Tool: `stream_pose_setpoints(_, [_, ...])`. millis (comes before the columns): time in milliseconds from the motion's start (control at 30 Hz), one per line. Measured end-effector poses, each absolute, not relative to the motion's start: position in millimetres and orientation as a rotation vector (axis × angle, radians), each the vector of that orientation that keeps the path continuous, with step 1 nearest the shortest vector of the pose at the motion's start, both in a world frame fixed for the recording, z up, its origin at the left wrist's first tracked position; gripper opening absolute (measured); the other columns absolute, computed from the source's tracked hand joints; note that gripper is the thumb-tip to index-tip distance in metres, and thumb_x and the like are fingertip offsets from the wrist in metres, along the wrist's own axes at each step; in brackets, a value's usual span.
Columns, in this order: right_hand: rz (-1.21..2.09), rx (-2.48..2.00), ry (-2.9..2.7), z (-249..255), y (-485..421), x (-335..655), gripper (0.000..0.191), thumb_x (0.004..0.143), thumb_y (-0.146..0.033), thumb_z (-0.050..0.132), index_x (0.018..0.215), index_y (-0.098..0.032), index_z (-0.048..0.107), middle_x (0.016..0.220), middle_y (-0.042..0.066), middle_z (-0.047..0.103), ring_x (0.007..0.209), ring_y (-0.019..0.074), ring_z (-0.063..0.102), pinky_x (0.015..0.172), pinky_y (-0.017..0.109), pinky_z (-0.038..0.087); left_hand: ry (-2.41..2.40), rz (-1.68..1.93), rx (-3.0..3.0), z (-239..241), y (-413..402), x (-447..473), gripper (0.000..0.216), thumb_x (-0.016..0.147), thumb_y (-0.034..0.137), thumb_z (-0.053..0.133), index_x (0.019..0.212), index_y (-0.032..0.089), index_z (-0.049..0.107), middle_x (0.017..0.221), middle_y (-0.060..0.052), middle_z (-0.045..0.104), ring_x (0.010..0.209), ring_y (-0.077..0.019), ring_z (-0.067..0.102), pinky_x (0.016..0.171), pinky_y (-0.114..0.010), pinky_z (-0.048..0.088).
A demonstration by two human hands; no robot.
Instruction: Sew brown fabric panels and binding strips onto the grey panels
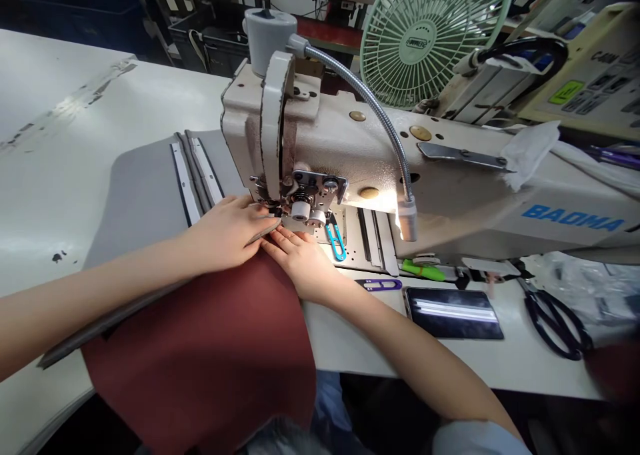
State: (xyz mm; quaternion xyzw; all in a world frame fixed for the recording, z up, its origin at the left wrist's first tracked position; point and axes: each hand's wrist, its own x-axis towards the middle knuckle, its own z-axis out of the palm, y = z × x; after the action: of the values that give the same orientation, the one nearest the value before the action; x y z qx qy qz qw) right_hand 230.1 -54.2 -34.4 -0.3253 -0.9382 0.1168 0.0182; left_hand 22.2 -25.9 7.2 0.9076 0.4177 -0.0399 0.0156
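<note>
My left hand (227, 231) lies flat on dark red fabric (210, 355), its fingers stretched toward the needle area of the cream sewing machine (350, 141). Touching it, my right hand (300, 255) also rests flat on the red fabric, fingers extended under the machine's head. A grey piece (145, 195) with stitched strips lies beneath the red fabric and runs away behind the machine. The needle itself is hidden by the machine's head.
A blue thread snip (336, 238) and a purple one (380, 284) lie by the machine bed. A dark phone (453, 313), black scissors (555, 321) and a green marker (423, 269) sit to the right. A green fan (425, 35) stands behind.
</note>
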Motion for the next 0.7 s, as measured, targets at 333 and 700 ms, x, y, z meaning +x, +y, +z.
stream_pose_setpoints(333, [0.457,-0.940,-2.952,-28.1,-77.3,228.3,0.076,0.086,-0.026,0.059,0.155,-0.008,0.034,0.159,0.029,0.025,0.149,0.0383,0.026,0.112,0.049,0.031,1.251,-0.234,3.078,23.0,-66.7,-41.7,0.042,0.083,0.003,0.035,0.098,0.021,0.069,0.088,-0.008,0.070,0.088,-0.0257,0.063,0.080,-0.040,0.049])
stream_pose_setpoints(700, [0.292,-0.948,-3.025,-30.7,-85.1,223.2,0.067,0.092,-0.022,0.055,0.155,-0.010,0.035,0.158,0.029,0.026,0.148,0.0362,0.029,0.111,0.046,0.033,1.184,-0.444,2.753,33.3,-5.4,-9.3,0.050,0.085,0.042,0.061,0.136,0.041,0.057,0.121,-0.004,0.065,0.078,-0.0183,0.064,0.064,-0.025,0.040])
